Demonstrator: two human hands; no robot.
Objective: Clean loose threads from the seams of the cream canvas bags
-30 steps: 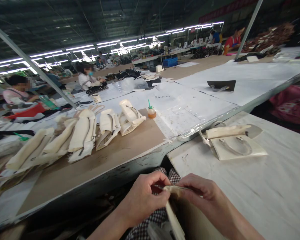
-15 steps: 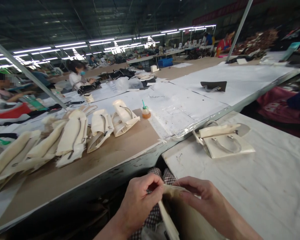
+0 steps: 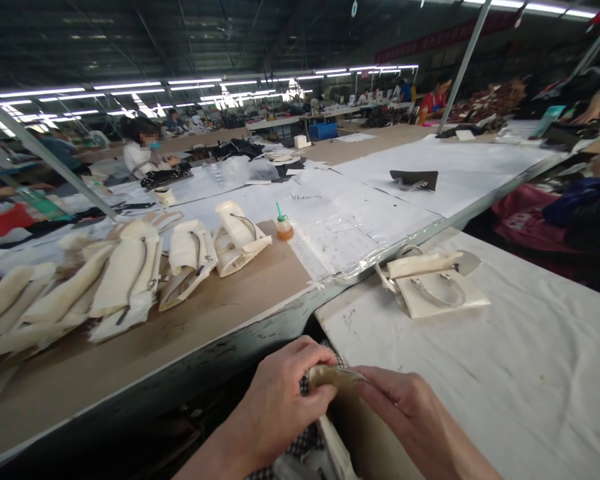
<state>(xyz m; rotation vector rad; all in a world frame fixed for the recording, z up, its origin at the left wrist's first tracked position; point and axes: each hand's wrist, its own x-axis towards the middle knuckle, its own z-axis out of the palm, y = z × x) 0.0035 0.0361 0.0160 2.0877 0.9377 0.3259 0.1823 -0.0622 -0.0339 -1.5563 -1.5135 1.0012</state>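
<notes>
Over my lap, a cream bag piece [image 3: 375, 437] hangs between my two hands, its opening facing up and its lower part cut off by the frame. My left hand [image 3: 285, 393] pinches the upper edge at the left corner, thumb inside and fingers curled around. On the same edge, slightly to the right, my right hand [image 3: 405, 407] grips with thumb and fingers pressed together. A cream handbag [image 3: 443, 293] with a curved handle lies on the white-covered table to the right, apart from my hands.
Several cream bag pieces [image 3: 130, 267] lie in a row on the brown board [image 3: 220, 310] at left. A small glue bottle [image 3: 284, 230] with a green nozzle stands behind them. A dark flap piece [image 3: 414, 179] rests on the white paper [image 3: 350, 200]. A co-worker [image 3: 143, 150] sits across the table.
The view has turned slightly right. My left fingers have curled further over the edge, which now bends between my hands. Both hands keep hold of the bag piece.
</notes>
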